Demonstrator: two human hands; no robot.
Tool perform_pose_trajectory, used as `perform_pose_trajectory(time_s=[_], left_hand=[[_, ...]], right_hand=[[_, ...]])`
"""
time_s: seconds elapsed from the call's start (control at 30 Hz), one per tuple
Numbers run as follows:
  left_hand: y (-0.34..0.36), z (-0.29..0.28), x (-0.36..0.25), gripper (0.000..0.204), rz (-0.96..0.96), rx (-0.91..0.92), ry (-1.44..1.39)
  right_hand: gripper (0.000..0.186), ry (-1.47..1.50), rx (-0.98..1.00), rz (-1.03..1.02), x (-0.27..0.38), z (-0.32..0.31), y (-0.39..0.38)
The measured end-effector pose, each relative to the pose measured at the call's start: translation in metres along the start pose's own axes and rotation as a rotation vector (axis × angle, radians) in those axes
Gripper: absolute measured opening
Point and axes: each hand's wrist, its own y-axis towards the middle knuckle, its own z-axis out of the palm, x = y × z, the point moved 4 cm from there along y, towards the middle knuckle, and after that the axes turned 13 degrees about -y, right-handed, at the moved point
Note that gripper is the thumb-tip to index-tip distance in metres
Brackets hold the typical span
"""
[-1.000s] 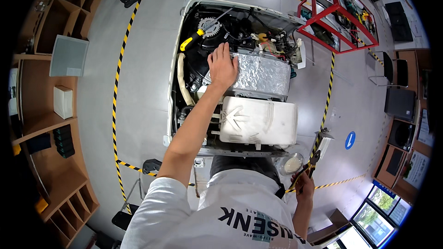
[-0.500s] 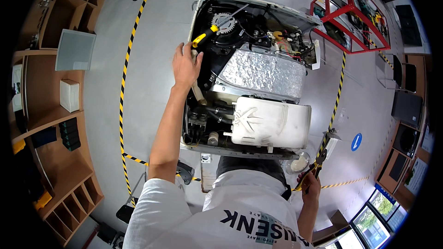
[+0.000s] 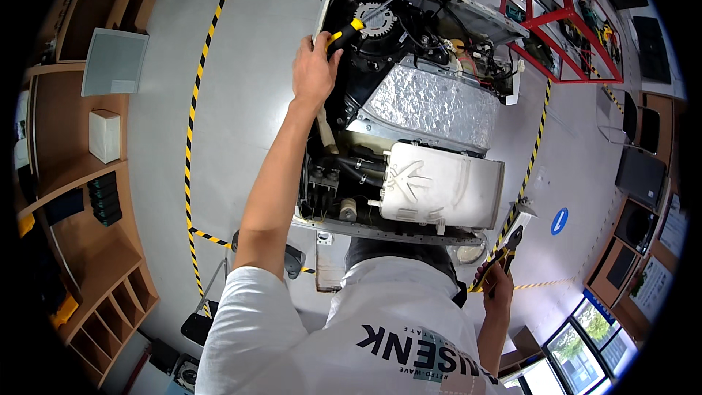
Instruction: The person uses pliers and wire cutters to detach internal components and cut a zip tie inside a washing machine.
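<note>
Here's the left hand (image 3: 314, 77), up at the casing's rim, off to the left of the silver housing (image 3: 431, 106) and a little beyond it. Its fingers are bent and half-spread, thumb apart, and the butt of the yellow-and-black screwdriver (image 3: 345, 34) sits right between them; whether they close on it, I can't tell. The tool lies beyond and left of the silver housing, its shaft slanting across the toothed wheel (image 3: 375, 20), handle toward the rim, perhaps so the hand can reach it easily.

Down to the right hand (image 3: 496, 283), nearer the person than the silver housing and off to its right: fingers wrapped round the handles of the pliers (image 3: 514, 241), head pointing up and away from the body. Held outside the open machine (image 3: 395, 236), they seem simply parked, leaving the parts uncovered.

And the white plastic box (image 3: 442, 186) sits just on the person's side of the silver housing, the pale hose (image 3: 325, 132) running to its left, both apparently laid out to fit the casing's width.
</note>
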Motion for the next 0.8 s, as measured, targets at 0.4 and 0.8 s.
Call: perform_pose_trajectory(time_s=[0.4,0.8], left_hand=[[0.0,0.0,0.005,0.032,-0.006,0.007,-0.027],[0.001,-0.006,0.005,0.046,-0.079,-0.047,-0.19]], right_hand=[[0.032,-0.017,0.037,-0.019,0.003,0.013,-0.005],[0.034,-0.001,0.036,-0.017,-0.012,-0.001,-0.007]])
